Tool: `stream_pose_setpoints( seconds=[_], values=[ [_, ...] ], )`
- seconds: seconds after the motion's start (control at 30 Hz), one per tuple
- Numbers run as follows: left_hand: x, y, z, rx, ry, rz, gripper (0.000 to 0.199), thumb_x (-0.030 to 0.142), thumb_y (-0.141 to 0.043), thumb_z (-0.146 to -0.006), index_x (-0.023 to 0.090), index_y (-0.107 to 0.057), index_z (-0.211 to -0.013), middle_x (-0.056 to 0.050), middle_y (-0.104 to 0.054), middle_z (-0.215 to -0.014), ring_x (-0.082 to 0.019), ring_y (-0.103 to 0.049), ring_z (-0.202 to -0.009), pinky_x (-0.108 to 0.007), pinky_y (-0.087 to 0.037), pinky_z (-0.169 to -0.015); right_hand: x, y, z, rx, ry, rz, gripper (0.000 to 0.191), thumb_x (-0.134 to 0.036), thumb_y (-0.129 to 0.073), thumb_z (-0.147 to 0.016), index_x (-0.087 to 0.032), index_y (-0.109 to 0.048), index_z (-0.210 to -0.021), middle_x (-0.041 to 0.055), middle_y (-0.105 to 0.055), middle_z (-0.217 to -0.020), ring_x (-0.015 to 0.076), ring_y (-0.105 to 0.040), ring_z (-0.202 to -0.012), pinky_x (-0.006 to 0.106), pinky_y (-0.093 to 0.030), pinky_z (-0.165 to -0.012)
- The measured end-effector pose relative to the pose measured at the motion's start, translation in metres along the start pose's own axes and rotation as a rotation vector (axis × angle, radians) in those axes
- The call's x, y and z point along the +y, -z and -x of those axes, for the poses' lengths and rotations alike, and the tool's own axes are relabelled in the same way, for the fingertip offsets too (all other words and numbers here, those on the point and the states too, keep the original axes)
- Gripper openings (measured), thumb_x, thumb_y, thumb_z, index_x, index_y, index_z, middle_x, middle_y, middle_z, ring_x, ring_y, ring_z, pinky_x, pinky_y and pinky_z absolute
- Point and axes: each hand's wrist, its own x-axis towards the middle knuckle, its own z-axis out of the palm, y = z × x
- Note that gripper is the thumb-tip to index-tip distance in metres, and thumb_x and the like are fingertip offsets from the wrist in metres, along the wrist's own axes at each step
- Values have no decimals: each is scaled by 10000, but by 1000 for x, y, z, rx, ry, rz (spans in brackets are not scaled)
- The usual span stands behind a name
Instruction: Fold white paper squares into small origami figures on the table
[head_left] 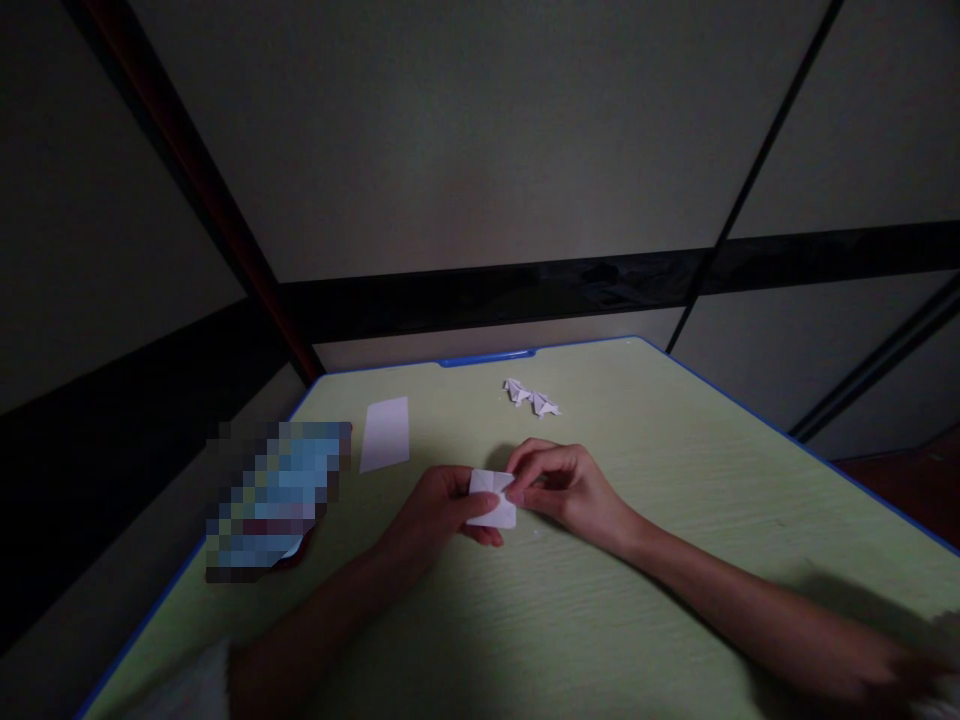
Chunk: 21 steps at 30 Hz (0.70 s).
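A small folded square of white paper with crease lines is held up above the table. My left hand grips it from the left, thumb on top and fingers underneath. At its right edge, my right hand pinches the paper between thumb and fingertips. Beyond my hands, two small folded white paper figures lie close together on the table. A flat white sheet of paper rests to the left of them.
The pale green table has a blue rim and a blue strip at its far edge. A pixelated, blurred-out object with a dark red edge lies at the left. Large panels with a black band stand behind the table.
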Motion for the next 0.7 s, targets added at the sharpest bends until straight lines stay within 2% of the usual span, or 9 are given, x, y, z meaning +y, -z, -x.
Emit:
stream_pose_setpoints(
  seconds=[0.13, 0.4, 0.7],
  values=[
    [1, 3, -1, -43, 33, 47, 164, 230, -641, -577, 83, -624, -648, -20, -611, -515, -94, -535, -406, -211, -416, -446, 1, 1, -2, -28, 15, -39, 79, -143, -680, -585, -153, -633, -523, 13, -534, -694, 81, -497, -606, 220, -391, -547],
    [5, 1, 2, -58, 26, 69, 166, 199, -651, -551, 83, -635, -668, -28, -632, -562, -102, -560, -444, -203, -419, -460, -1, 2, -2, 3, 11, -48, 79, -181, -687, -583, -155, -634, -530, 9, -531, -677, 84, -494, -604, 240, -401, -575],
    [2, -7, 4, 119, -73, -40, 177, 253, -633, -601, 92, -632, -674, 7, -582, -496, -77, -495, -434, -189, -381, -443, 0, 1, -2, 26, 33, -40, 92, -184, -680, -592, -158, -618, -530, 8, -536, -688, 90, -501, -622, 242, -408, -586]
  ],
)
